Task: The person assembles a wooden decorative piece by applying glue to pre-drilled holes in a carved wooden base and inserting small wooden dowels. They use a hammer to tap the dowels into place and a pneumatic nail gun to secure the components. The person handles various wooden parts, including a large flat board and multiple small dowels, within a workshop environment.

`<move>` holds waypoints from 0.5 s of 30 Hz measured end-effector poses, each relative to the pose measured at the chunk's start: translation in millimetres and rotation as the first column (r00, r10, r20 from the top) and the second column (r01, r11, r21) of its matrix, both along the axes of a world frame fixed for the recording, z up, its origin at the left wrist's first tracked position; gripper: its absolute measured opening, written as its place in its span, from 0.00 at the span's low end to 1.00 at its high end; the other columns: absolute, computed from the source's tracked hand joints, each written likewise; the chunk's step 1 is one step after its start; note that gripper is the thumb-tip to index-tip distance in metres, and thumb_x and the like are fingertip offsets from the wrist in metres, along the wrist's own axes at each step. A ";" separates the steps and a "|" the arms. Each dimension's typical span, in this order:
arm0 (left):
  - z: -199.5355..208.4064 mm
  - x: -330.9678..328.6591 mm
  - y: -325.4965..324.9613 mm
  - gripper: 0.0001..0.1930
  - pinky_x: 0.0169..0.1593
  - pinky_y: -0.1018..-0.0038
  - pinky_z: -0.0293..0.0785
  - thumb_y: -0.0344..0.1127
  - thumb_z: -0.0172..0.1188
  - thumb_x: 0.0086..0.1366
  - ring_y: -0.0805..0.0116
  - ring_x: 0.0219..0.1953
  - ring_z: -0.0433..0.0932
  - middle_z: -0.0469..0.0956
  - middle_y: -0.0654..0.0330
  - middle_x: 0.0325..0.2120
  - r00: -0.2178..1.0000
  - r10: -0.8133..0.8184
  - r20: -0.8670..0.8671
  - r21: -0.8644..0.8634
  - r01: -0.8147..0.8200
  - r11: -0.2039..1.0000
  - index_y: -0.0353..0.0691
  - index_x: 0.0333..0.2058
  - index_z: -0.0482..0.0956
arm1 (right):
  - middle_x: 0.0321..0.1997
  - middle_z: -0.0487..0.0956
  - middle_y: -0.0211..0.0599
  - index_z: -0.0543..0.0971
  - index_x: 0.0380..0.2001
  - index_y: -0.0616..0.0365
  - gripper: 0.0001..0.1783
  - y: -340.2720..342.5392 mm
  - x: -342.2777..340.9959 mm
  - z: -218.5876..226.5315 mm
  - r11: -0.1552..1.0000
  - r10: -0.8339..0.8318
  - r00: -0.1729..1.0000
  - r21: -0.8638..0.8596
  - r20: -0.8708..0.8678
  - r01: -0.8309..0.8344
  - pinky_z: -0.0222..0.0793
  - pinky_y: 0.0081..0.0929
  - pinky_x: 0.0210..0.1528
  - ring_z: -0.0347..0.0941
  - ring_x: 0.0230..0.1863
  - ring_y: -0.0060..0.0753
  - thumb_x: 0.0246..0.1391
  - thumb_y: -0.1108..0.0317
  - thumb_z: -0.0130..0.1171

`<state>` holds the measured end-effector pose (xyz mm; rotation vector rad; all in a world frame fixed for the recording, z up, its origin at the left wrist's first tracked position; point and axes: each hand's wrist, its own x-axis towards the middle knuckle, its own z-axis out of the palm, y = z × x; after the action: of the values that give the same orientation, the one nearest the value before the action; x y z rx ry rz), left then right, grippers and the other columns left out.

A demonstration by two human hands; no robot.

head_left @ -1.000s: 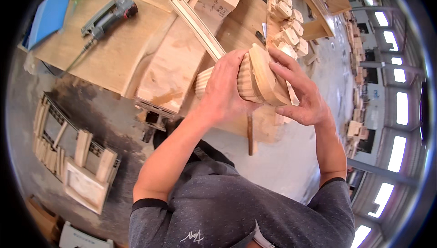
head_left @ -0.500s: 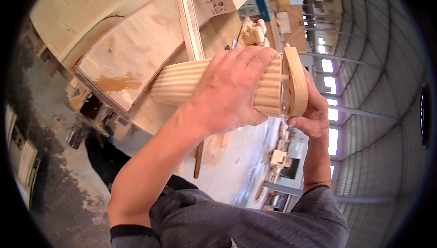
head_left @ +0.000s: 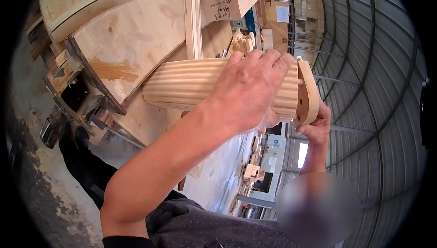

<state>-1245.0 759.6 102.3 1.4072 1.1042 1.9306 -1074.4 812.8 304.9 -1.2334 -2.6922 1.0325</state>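
A pale fluted wooden piece (head_left: 182, 84), curved like a half column, is held up sideways close in front of me. My left hand (head_left: 248, 91) is wrapped over its right part, fingers across the ribs. A flat curved wooden end piece (head_left: 308, 95) sits at its right end on short dowel pegs (head_left: 300, 82), with a thin gap still showing. My right hand (head_left: 316, 127) grips that end piece from below and behind. My left forearm rises from the lower left and hides the underside of the fluted piece.
Behind the piece lie large curved plywood forms (head_left: 136, 38), a long upright wooden strip (head_left: 193, 16) and a pale block (head_left: 227, 0). Grey concrete floor (head_left: 27, 157) is at the left. Small stacked wooden parts (head_left: 250, 173) stand further off, and a ribbed hall wall (head_left: 364, 88) fills the right.
The view has swung up and right, away from the bench with the power tool. The fluted piece now lies level and closer, both hands still on it, the end piece against its right end.
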 end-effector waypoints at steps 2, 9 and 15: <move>-0.4 3.9 3.0 0.48 0.64 0.57 0.67 0.39 0.79 0.39 0.48 0.58 0.73 0.74 0.47 0.53 0.999 0.041 0.013 0.013 -0.041 0.999 0.35 0.61 0.67 | 0.78 0.54 0.55 0.67 0.67 0.71 0.58 3.1 -0.7 -1.9 0.998 0.052 0.999 0.031 -0.001 -0.052 0.55 0.40 0.75 0.56 0.76 0.44 0.35 0.56 0.84; 1.6 1.6 2.3 0.48 0.64 0.58 0.68 0.38 0.78 0.40 0.47 0.57 0.74 0.74 0.48 0.54 1.000 0.006 0.029 0.017 -0.006 1.000 0.36 0.62 0.66 | 0.77 0.53 0.61 0.71 0.69 0.46 0.52 27.0 -7.5 4.0 0.926 0.369 0.924 0.050 0.100 -0.375 0.50 0.51 0.74 0.50 0.78 0.59 0.38 0.58 0.83; -1.9 5.5 1.8 0.41 0.57 0.62 0.71 0.35 0.77 0.42 0.54 0.53 0.76 0.77 0.52 0.48 0.992 0.121 0.033 0.052 -0.122 0.991 0.33 0.57 0.72 | 0.77 0.53 0.62 0.75 0.66 0.43 0.48 23.3 -10.2 -5.1 0.889 0.422 0.896 0.132 0.140 -0.439 0.51 0.54 0.73 0.51 0.77 0.62 0.38 0.55 0.83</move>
<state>-1239.5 761.4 100.4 1.3623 1.1559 2.0743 -1084.7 836.1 299.8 -0.6941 -3.1471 0.7643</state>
